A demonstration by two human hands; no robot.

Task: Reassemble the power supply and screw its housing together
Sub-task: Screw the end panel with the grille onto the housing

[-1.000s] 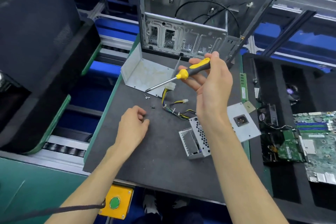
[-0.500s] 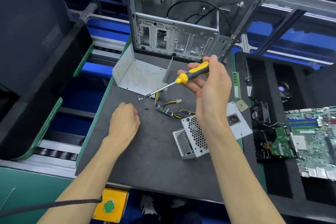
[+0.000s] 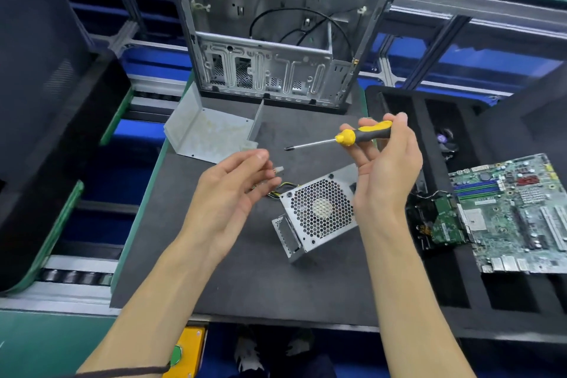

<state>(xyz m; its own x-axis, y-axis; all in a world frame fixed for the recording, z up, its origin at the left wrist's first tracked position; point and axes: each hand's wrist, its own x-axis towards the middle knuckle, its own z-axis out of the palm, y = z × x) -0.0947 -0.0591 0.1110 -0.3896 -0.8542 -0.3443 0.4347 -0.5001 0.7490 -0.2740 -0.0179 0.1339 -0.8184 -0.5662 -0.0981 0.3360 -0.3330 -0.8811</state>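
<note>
dark mat (image 3: 171, 255): right hand (image 3: 388, 175) grip holds screwdriver (image 3: 346, 138); left hand (image 3: 228, 193) grip loose, empty; chassis (image 3: 267, 70) behind.

dark work mat (image 3: 190, 255), blue conveyor frame (image 3: 460, 55)

At centre frame the right hand (image 3: 388, 169) grips a yellow-and-black screwdriver (image 3: 343, 139), tip pointing left. The left hand (image 3: 233, 190) hovers palm-up, fingers loosely extended, above the dark mat (image 3: 171, 255). Between the forearms lies the perforated power supply housing (image 3: 313, 218); a motherboard (image 3: 515, 212) sits at right.
</note>
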